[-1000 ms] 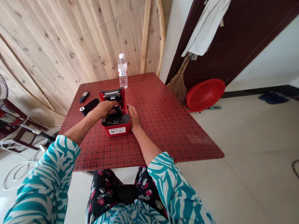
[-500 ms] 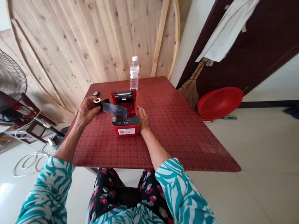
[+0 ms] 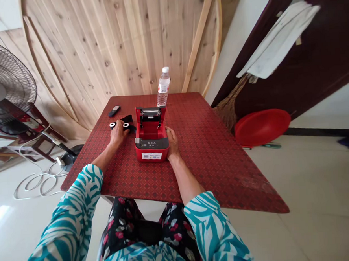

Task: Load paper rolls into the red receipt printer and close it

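A small red label printer with a dark grey front panel stands on the table, its lid tilted up and its red inner bay exposed. My right hand is pressed along the printer's right side, with its fingers partly hidden behind the casing. To the left of the printer, my left hand is closed on a roll of black ribbon with a white core. Beside its fingers on the left is a second white-cored roll. Loose black ribbon lies behind and between the rolls and the printer.
A water bottle stands behind the printer. A dark remote-like device lies at the back left of the red patterned table. A fan is at left; a red basin and broom are at right.
My left hand has lowered the ribbon roll to the table beside the printer. The ribbon strip no longer stretches across the printer. My right hand stays on the printer's side.
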A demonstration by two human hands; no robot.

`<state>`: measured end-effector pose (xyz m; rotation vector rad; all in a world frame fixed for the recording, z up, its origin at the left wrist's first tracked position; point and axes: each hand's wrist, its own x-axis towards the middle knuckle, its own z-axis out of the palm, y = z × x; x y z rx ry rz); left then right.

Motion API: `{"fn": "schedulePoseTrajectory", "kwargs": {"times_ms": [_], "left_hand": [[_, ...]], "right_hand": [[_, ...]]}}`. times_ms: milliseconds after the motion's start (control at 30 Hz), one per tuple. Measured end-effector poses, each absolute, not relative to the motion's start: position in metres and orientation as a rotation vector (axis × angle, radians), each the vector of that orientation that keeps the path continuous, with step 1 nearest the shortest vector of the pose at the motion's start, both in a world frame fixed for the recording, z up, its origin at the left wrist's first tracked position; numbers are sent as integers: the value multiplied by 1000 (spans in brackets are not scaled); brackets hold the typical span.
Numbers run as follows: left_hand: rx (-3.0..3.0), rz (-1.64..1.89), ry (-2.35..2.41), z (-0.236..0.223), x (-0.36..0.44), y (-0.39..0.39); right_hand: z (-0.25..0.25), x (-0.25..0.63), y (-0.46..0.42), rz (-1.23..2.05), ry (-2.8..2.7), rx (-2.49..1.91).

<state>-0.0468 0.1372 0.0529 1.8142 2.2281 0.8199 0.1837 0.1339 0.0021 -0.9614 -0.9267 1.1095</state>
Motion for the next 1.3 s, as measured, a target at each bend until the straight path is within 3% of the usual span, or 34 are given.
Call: {"fn": "schedulePoseTrajectory", "kwargs": {"times_ms": [167,367,600,767,933,1133,1300], "left_hand": [[1909,890,2184,48,-57,124],[1802,1458,2196,27,-97,120],[1438,1461,1903,10,-109,147],[1363,1659,1841,21,-106,134],[1293,1903,1400,62,-114,95],[1400,1580,934,135,-96,46],[1608,1065,956,156,-41,60]], "right_hand": [[-1,183,136,1112,-920,-949],[-1,185,136,1114,-927,-943],[4,183,132,1143,-888,-958],[4,182,132,1157,-864,-935],[2,182,134,1173,-867,-925],[-2,182,140,1118,-886,-924],[-3,181,141,1105,-891,-911]]}}
